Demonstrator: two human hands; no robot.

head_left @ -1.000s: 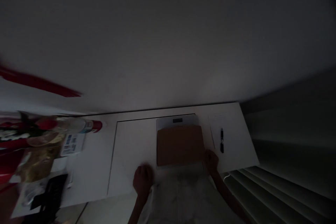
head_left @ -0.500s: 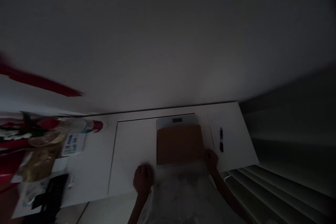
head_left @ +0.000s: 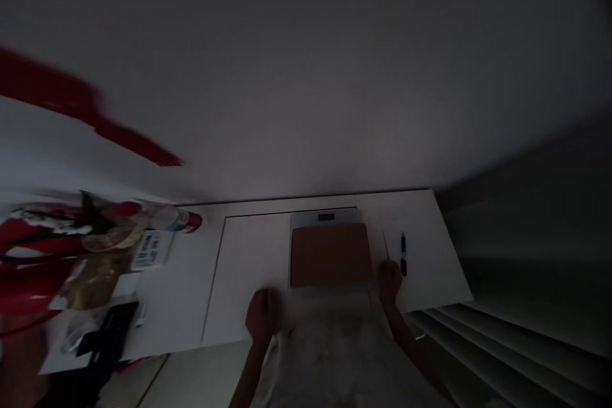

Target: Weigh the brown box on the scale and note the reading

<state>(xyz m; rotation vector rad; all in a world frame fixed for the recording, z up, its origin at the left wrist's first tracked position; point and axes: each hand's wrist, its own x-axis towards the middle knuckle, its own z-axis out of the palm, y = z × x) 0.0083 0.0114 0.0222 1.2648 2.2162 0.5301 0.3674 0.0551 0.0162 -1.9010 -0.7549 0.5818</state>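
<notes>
The scene is very dark. A brown cardboard box (head_left: 331, 255) sits on a grey scale (head_left: 326, 217) with a small display, on a white table (head_left: 248, 268). My left hand (head_left: 262, 316) rests near the table's front edge, left of the box, its fingers curled. My right hand (head_left: 389, 280) is at the box's near right corner, beside a black pen (head_left: 403, 254). Its fingers are too dark to read. A pale sheet-like thing (head_left: 329, 331) lies between my hands, in front of the box.
At the left stand a bottle with a red cap (head_left: 174, 220), packaged goods (head_left: 95, 268) and a dark object (head_left: 108, 338). A blurred red shape (head_left: 86, 108) crosses the wall. White slats (head_left: 502, 344) lie at the right, past the table's edge.
The view has shifted, so the left clutter and red shape now sit further right. My right hand has moved up slightly towards the pen. The box and scale stay put.
</notes>
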